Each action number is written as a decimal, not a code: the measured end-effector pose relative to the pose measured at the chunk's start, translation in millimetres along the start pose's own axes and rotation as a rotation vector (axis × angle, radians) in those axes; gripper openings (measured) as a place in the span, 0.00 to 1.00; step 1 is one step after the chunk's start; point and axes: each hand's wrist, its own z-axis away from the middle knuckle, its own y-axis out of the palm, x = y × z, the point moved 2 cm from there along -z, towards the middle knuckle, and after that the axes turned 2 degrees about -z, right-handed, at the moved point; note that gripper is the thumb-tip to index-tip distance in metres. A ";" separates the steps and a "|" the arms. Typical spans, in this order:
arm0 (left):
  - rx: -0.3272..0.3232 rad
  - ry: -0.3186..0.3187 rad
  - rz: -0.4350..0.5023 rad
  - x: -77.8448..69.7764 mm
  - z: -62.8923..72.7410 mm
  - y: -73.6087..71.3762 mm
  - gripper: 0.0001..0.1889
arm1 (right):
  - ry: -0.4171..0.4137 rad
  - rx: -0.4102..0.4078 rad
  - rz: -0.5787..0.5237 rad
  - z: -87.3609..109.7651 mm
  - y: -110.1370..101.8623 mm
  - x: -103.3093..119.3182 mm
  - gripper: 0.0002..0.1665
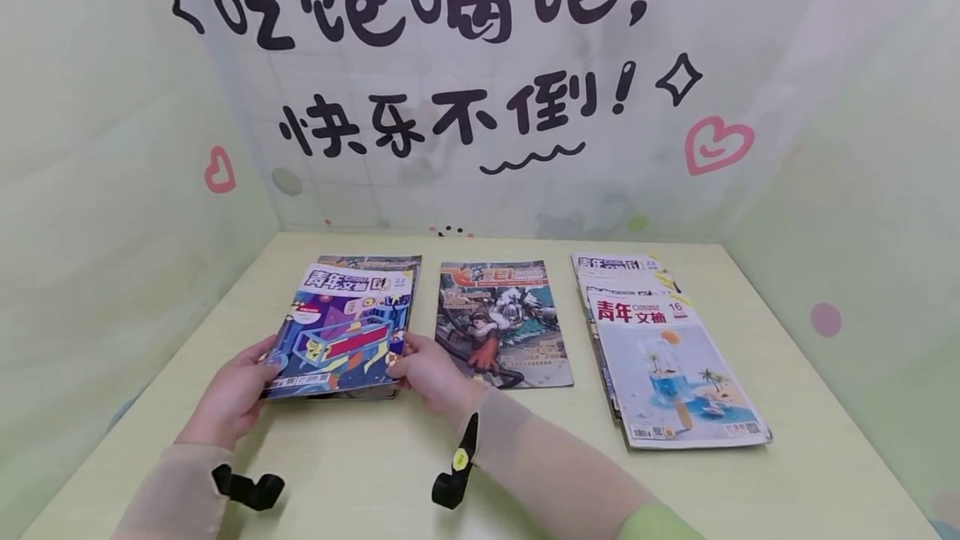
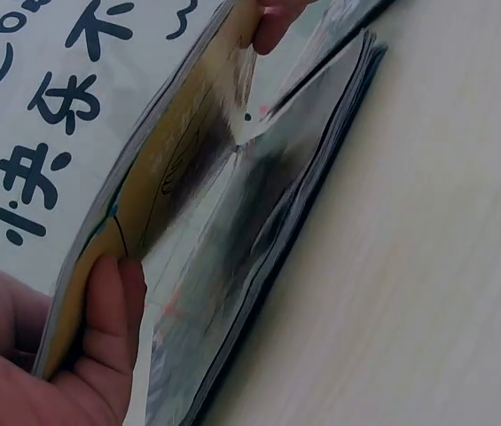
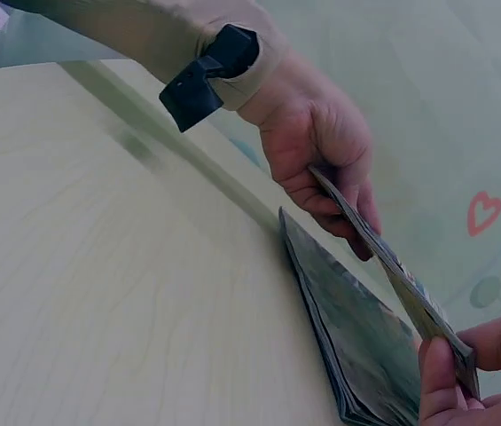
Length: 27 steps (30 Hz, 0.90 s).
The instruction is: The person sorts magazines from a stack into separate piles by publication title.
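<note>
A magazine with a purple illustrated cover [image 1: 341, 336] is held between both hands, tilted above the left part of the table. My left hand [image 1: 234, 392] grips its lower left edge, thumb on the cover and fingers underneath. On the opposite edge, my right hand [image 1: 438, 375] pinches it near the lower right corner. Beneath lies another magazine [image 1: 411, 263], mostly covered in the head view. The left wrist view shows a gap between the held magazine's yellowish underside [image 2: 175, 155] and the lower magazine [image 2: 254, 231]. Both hands also appear around the raised magazine [image 3: 379, 248] in the right wrist view.
A dark magazine with an armoured figure [image 1: 502, 323] lies flat mid-table. To its right is an uneven, overlapping pile of magazines, topped by one with a popsicle cover [image 1: 678, 373]. A printed fabric wall [image 1: 465, 190] stands behind the pale wooden table [image 1: 360, 473].
</note>
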 end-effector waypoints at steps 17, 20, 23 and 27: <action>-0.058 -0.051 -0.667 1.0 -3.7 -14.5 0.30 | 0.061 -0.027 0.182 8.6 13.3 -17.8 0.28; -0.087 -0.036 -0.721 -4.1 -0.8 -9.3 0.30 | 0.069 -0.006 0.278 15.5 6.7 -12.7 0.27; -0.136 -0.014 -0.726 -13.0 2.1 4.8 0.29 | 0.051 0.027 0.360 21.7 -4.3 -7.4 0.26; -0.128 0.018 -0.658 -24.5 4.1 34.2 0.29 | -0.012 0.034 0.443 26.1 -24.2 -0.5 0.22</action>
